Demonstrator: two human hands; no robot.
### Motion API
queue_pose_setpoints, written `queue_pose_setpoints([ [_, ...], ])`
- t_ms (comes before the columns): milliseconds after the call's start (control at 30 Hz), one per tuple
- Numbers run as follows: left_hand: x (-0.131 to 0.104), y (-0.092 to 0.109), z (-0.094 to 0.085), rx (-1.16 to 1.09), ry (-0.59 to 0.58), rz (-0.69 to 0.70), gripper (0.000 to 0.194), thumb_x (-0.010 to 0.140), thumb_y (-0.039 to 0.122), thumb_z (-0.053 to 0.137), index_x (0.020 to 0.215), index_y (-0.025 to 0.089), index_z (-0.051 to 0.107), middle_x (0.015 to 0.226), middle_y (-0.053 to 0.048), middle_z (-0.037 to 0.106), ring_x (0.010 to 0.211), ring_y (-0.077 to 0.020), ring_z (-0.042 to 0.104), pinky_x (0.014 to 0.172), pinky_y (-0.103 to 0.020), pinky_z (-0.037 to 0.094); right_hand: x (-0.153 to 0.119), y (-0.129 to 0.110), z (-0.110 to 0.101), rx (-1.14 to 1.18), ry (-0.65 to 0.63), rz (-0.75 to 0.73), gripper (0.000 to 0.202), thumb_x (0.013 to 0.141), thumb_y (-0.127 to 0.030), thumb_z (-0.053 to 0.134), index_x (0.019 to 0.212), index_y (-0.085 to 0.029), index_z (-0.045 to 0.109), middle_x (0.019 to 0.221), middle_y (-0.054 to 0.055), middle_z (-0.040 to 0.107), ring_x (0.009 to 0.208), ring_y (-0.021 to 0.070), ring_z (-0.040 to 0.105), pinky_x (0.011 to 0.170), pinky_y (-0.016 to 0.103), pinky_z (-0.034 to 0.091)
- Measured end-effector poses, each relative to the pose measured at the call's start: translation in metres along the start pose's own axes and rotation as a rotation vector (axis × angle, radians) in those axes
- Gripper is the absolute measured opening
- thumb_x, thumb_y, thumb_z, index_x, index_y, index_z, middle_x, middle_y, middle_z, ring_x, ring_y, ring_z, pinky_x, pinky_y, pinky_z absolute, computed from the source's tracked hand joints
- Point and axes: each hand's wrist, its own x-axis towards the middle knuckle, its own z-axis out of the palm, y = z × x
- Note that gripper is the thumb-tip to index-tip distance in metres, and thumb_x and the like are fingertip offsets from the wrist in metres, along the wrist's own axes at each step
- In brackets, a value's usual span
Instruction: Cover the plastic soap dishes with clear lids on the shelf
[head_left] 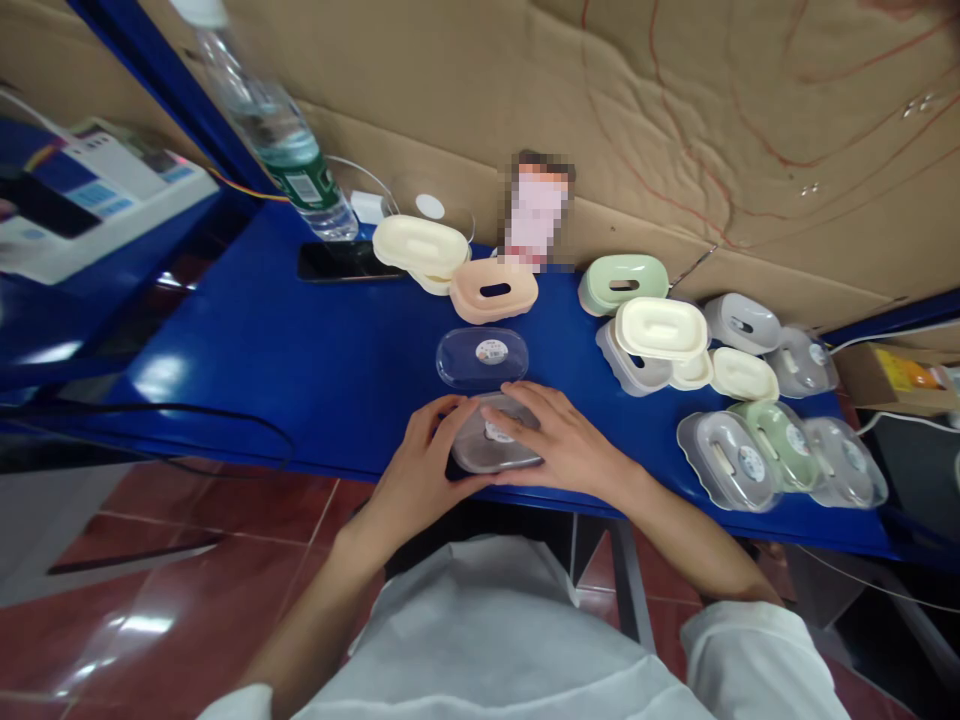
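Observation:
A small grey oval plastic box with a clear cover and a round label (480, 448) sits at the front edge of the blue table. My left hand (416, 465) grips its left side. From the right, my right hand (570, 440) wraps round the box, its fingers lying over the top. Just beyond my hands lies a clear oval lid (463, 362) with a round sticker. Farther back is a peach oval piece with a slot (491, 293), beside cream oval pieces (421, 247). The underside of the held box is hidden.
On the right stand a green slotted piece (624, 280), a cream lid (661, 328) and several covered boxes (739, 460). A water bottle (289, 150), a dark phone (341, 262) and a pixelated upright object (536, 215) are at the back. A black cable (187, 408) crosses the left side.

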Motion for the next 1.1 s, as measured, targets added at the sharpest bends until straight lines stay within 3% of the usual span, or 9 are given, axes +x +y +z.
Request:
queue_pose_setpoints([
  [233, 0.003, -0.012, 0.003, -0.054, -0.027, -0.009, 0.093, 0.085, 0.035, 0.09, 0.162, 0.036, 0.038, 0.152, -0.014, 0.05, 0.144, -0.0364, 0.056, 0.116, -0.056, 0.056, 0.002, 0.002, 0.002, -0.017, -0.029, -0.001, 0.076, 0.1, -0.066, 0.066, 0.164, -0.027, 0.05, 0.166, 0.02, 0.049, 0.155, 0.0364, 0.045, 0.125, 0.059, 0.044],
  [600, 0.007, -0.009, 0.0, -0.068, -0.047, 0.014, 0.093, 0.089, 0.04, 0.087, 0.166, 0.038, 0.034, 0.16, -0.014, 0.049, 0.151, -0.0363, 0.05, 0.121, -0.056, 0.052, 0.003, 0.01, 0.002, 0.074, -0.039, 0.017, 0.084, 0.097, -0.062, 0.074, 0.166, -0.025, 0.045, 0.168, 0.021, 0.044, 0.158, 0.0364, 0.042, 0.124, 0.059, 0.046],
  [733, 0.006, -0.01, 0.002, -0.072, -0.03, 0.007, 0.093, 0.087, 0.043, 0.088, 0.165, 0.036, 0.036, 0.16, -0.014, 0.05, 0.151, -0.0357, 0.051, 0.121, -0.055, 0.052, 0.001, 0.011, 0.002, 0.008, -0.026, -0.029, 0.08, 0.098, -0.058, 0.073, 0.166, -0.025, 0.046, 0.169, 0.023, 0.044, 0.159, 0.0368, 0.041, 0.124, 0.059, 0.046],
  [900, 0.002, -0.011, 0.005, -0.102, -0.006, -0.001, 0.09, 0.088, 0.039, 0.087, 0.163, 0.035, 0.038, 0.162, -0.014, 0.051, 0.153, -0.0341, 0.05, 0.123, -0.056, 0.05, 0.0, 0.008, 0.002, -0.103, -0.023, -0.092, 0.07, 0.1, -0.056, 0.071, 0.163, -0.032, 0.052, 0.171, 0.02, 0.044, 0.16, 0.0372, 0.041, 0.126, 0.06, 0.043],
  [1100, 0.007, -0.013, -0.003, -0.162, -0.046, 0.02, 0.086, 0.091, 0.041, 0.083, 0.164, 0.033, 0.038, 0.166, -0.014, 0.047, 0.156, -0.034, 0.047, 0.127, -0.057, 0.045, 0.002, -0.002, -0.001, -0.132, -0.027, -0.029, 0.076, 0.099, -0.055, 0.074, 0.165, -0.03, 0.048, 0.174, 0.021, 0.04, 0.16, 0.0389, 0.041, 0.125, 0.06, 0.044],
])
